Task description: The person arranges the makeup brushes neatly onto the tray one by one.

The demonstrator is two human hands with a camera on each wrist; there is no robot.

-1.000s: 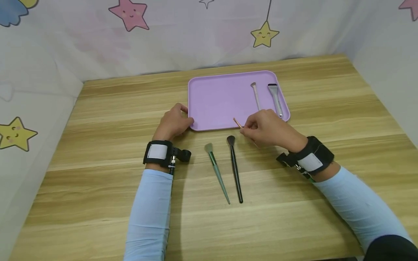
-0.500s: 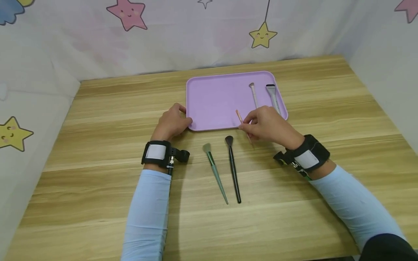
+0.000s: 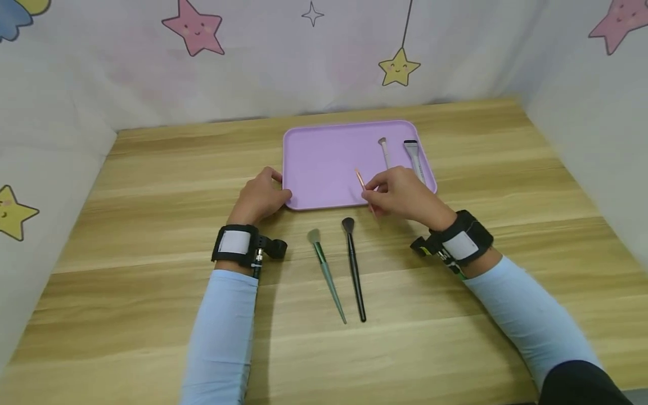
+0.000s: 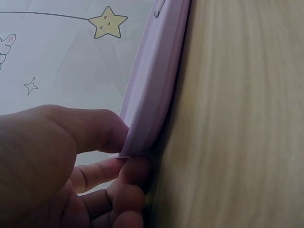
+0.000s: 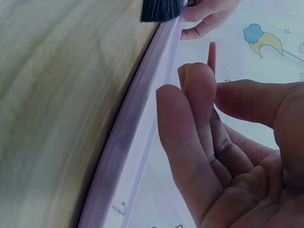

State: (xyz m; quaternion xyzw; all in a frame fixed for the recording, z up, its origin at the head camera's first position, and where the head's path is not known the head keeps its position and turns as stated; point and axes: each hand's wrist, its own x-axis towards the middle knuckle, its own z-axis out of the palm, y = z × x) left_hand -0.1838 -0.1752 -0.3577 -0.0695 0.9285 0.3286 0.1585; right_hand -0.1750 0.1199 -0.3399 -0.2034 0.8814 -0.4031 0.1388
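The slim copper-toned brush (image 3: 360, 179) is in the right hand (image 3: 399, 192), slanting across the near rim of the purple tray (image 3: 321, 163). Thumb and fingers close on it in a pinch; one end points over the tray floor, and the other reaches back past the rim. Whether it touches the tray cannot be told.

Over the last second the hand has moved a little farther in over the tray, and the brush has swung from a diagonal to a steeper line. I judge that this brings it closer to parallel with the pale-handled brush (image 3: 385, 152) and the grey flat brush (image 3: 414, 157) lying in the tray's right part; the hand now hides their lower ends.

The left hand (image 3: 260, 197) has stayed at the tray's near left corner, thumb and fingers nipping the rim, which probably steadies it.

On the counter (image 3: 152, 270) in front, the green brush (image 3: 327, 277) and the black brush (image 3: 354, 271) lie unmoved, side by side and apart, neither held.
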